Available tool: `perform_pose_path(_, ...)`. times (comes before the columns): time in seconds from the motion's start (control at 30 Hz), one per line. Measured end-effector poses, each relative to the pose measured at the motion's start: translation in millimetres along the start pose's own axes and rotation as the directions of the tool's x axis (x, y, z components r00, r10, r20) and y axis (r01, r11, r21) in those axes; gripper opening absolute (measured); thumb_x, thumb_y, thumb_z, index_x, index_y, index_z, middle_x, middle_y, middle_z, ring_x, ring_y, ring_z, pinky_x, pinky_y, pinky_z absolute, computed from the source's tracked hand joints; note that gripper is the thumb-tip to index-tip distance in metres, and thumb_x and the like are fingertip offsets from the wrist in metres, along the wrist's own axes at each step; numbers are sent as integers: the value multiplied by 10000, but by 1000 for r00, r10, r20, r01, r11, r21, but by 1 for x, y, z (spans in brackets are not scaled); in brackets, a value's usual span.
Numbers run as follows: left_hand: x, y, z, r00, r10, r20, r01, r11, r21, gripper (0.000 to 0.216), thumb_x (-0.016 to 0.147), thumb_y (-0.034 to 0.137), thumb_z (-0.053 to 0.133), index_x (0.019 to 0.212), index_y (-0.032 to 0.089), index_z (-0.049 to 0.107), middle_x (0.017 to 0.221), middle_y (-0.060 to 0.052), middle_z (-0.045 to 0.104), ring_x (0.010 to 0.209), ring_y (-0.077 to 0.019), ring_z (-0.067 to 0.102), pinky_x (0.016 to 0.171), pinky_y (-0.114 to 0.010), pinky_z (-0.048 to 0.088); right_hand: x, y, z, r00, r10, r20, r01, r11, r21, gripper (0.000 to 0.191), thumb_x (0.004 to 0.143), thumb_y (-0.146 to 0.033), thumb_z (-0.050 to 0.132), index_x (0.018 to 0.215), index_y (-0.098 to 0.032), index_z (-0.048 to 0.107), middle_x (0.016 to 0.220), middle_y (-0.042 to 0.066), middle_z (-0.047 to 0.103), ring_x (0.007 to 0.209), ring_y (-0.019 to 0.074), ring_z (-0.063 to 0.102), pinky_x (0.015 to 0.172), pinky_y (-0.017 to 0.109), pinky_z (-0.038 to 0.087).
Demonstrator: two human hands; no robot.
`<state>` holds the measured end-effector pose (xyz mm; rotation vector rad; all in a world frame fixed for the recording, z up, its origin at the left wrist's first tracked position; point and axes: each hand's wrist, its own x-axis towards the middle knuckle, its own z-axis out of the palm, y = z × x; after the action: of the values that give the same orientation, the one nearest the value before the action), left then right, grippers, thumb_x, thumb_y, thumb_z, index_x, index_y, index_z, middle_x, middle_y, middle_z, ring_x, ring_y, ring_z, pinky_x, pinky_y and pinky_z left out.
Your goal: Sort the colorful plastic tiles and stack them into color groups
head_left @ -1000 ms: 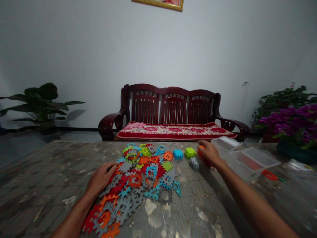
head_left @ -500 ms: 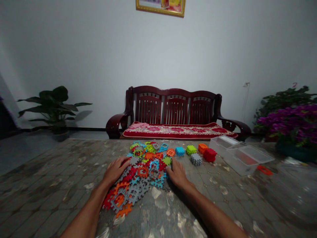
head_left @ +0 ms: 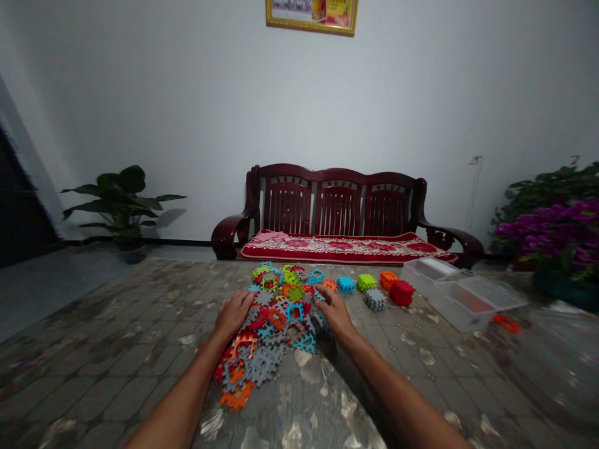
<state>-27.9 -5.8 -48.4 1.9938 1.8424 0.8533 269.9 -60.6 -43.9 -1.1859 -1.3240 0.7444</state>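
A loose pile of flat plastic building pieces with toothed edges [head_left: 264, 365], in grey, red, orange, blue and green, spreads over the table in front of me. My left hand [head_left: 235, 313] rests against the pile's left side, fingers stretched out beside a grey piece [head_left: 262, 298]. At the right side of the pile is my right hand [head_left: 336, 313], thumb and index finger apart, with nothing visible between them. Just left of its fingertips, a green square piece [head_left: 296, 293] lies on top of orange ones. The palms and some fingers are hidden from view.
Right of the pile stand sorted stacks: blue [head_left: 345, 285], green [head_left: 366, 282], grey [head_left: 375, 300], orange [head_left: 388, 279] and red [head_left: 401, 292]. Farther right are an open clear plastic box [head_left: 461, 308], an orange piece [head_left: 506, 323] and crumpled clear plastic [head_left: 556, 355].
The green square piece has moved left from my right fingertips onto the middle of the pile. My right thumb and index finger have spread. The whole view has shifted slightly.
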Motion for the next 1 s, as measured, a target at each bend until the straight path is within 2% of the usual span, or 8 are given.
perform_pose_path(0.13, -3, 19, 2, 996, -88, -8, 87, 993, -86, 438, 981, 411, 358, 1095, 236, 742, 1279, -78, 744, 1259, -253, 616, 1127, -400, 389, -32, 25, -18, 996, -5, -85, -20, 958, -287, 492, 787, -366, 645, 1258, -240, 712, 1365, 129, 673, 1328, 345, 567, 1173, 534, 385)
perform_pose_path(0.2, -4, 30, 4, 993, -116, -17, 113, 988, -108, 410, 977, 426, 386, 1078, 252, 743, 1269, -65, 753, 1266, -259, 611, 1134, -412, 375, -43, 32, -18, 998, 19, -67, -40, 948, -316, 523, 780, -395, 667, 1277, -235, 704, 1355, 136, 680, 1309, 363, 577, 1164, 563, 384)
perform_pose_path(0.33, -4, 50, 10, 988, -148, -47, 139, 977, -161, 417, 983, 447, 392, 1057, 238, 746, 1273, -101, 750, 1277, -304, 606, 1145, -473, 347, -45, 30, -6, 1000, 4, 5, -3, 996, -90, 553, 798, -478, 676, 1303, -252, 689, 1362, 105, 688, 1287, 324, 603, 1145, 537, 415)
perform_pose_path(0.47, -6, 73, 15, 986, -137, -97, 110, 962, -249, 408, 992, 424, 390, 1074, 235, 743, 1258, -114, 750, 1300, -315, 593, 1170, -504, 321, -42, 19, -1, 1000, 11, -23, -8, 992, 127, 547, 788, -536, 697, 1249, -244, 726, 1315, 122, 715, 1243, 319, 633, 1126, 530, 440)
perform_pose_path(0.7, -5, 114, 10, 976, 25, -216, -137, 840, -524, 475, 1022, 373, 317, 1303, 177, 645, 1417, -108, 658, 1355, -205, 561, 1180, -365, 378, -49, 12, -5, 993, -12, -119, 28, 991, 131, 480, 774, -501, 702, 1170, -235, 762, 1256, 106, 742, 1234, 318, 634, 1145, 530, 423)
perform_pose_path(0.8, -8, 112, -3, 980, 36, -198, -152, 775, -614, 451, 986, 426, 405, 1269, 184, 660, 1373, -122, 679, 1337, -246, 573, 1189, -420, 374, -49, 13, -6, 987, -25, -158, 41, 994, 101, 459, 775, -507, 693, 1132, -229, 773, 1229, 107, 751, 1215, 315, 641, 1134, 525, 433)
perform_pose_path(0.87, -18, 99, -16, 991, 71, -114, -123, 815, -566, 448, 947, 484, 479, 1250, 221, 678, 1354, -113, 688, 1320, -268, 583, 1180, -445, 383, -48, 15, -6, 984, -33, -174, 47, 996, 79, 453, 773, -511, 684, 1111, -224, 777, 1220, 111, 752, 1204, 313, 643, 1126, 516, 440)
perform_pose_path(1.0, -65, 54, -39, 978, 201, 51, -184, 955, -231, 683, 797, 548, 682, 1416, 268, 613, 1502, -129, 571, 1440, -337, 453, 1220, -525, 294, -47, 17, -4, 987, -48, -156, 50, 999, 12, 444, 785, -502, 646, 1094, -210, 773, 1211, 122, 748, 1198, 309, 642, 1119, 511, 444)
